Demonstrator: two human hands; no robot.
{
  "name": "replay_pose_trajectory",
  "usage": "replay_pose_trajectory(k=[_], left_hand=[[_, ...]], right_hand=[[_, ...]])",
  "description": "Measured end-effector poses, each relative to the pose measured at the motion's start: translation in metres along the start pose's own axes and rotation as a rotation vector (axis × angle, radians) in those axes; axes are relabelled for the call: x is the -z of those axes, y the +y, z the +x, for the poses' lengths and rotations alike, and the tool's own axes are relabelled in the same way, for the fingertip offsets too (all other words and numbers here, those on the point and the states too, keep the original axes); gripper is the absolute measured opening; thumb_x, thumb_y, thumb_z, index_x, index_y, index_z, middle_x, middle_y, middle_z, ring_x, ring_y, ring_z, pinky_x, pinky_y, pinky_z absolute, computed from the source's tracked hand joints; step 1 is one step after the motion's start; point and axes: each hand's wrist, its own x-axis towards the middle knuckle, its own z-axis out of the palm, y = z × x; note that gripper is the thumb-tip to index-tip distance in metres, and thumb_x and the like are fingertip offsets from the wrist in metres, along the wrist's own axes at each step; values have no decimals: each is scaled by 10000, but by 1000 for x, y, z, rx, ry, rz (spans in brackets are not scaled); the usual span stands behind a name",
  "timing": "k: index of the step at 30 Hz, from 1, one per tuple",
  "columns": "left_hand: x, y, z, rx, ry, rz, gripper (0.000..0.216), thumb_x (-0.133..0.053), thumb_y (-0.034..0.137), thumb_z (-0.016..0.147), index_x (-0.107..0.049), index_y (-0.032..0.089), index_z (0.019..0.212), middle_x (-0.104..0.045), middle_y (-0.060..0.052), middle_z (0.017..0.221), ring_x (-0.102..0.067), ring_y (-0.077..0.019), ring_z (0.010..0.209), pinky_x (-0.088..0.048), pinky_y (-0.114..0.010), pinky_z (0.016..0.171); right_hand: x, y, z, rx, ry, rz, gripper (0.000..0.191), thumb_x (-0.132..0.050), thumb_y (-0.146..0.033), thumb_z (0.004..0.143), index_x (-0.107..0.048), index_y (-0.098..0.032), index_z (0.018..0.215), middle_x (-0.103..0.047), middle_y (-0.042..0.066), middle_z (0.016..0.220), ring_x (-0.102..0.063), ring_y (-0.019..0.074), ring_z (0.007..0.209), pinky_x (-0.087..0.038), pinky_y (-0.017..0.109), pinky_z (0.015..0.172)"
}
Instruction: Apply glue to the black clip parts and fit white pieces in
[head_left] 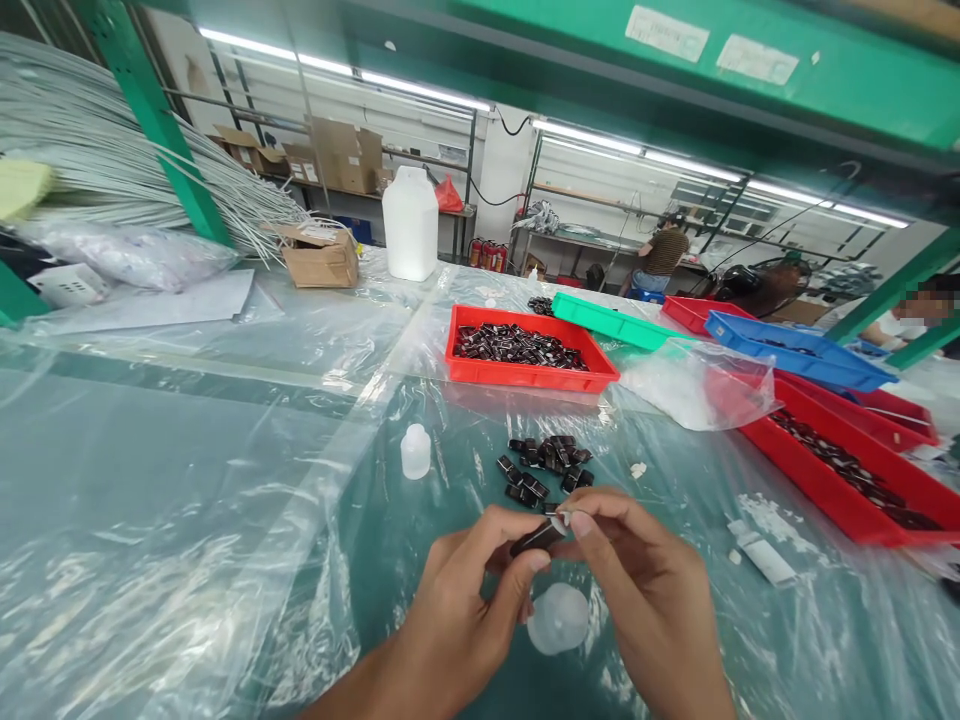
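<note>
My left hand [465, 600] and my right hand [645, 590] meet near the table's front edge, both pinching one small black part [536, 538] between thumb and fingers. A tiny pale piece shows at my right fingertips on the part's end. Just beyond the hands lies a loose pile of the same black parts [544, 465] on the plastic-covered table. A small translucent round cap or bottle [559, 618] lies under my hands. Another small white bottle [415, 452] stands upright to the left of the pile.
A red tray [525, 378] of black parts sits behind the pile. Green [611, 322], blue [795, 352] and more red trays [840, 500] run along the right. A clear bag [697, 385], a white jug [409, 222], a cardboard box [321, 258] and white rods [112, 160] lie farther back. Other people work at the far right.
</note>
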Motion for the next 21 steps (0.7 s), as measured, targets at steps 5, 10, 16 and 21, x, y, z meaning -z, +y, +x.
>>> replay_pose_trajectory(k=[5,10,16,21], left_hand=[[-1,3,0,11,-4,-15,120,-546,234,1027,-648,252,1088,-650,33,676,-637,-98,509,-500,-159,488],[-1,3,0,19,-8,-36,104,-543,256,1029,-640,234,1058,-634,34,647,-627,-102,497,-502,-170,495],[-1,1,-1,46,-14,-59,122,-526,293,1042,-632,237,1065,-648,23,674,-622,-104,502,-518,-178,499],[-3,0,-3,67,-19,-87,141,-517,317,1047,-633,241,1074,-701,-2,749,-625,-103,501,-523,-186,494]], right_hand=[[-2,11,-10,93,21,-88,113,-613,-202,993,-698,-266,1028,-672,30,986,-720,140,776,-661,236,671],[-3,16,-14,164,64,-145,164,-601,-146,987,-688,-256,1072,-651,52,1026,-717,144,800,-656,223,629],[-6,17,-15,191,78,-150,150,-605,-150,983,-688,-254,1052,-649,54,1013,-705,153,837,-648,222,616],[-8,18,-17,209,99,-148,165,-585,-127,987,-687,-239,1052,-647,76,1013,-692,159,858,-636,217,608]])
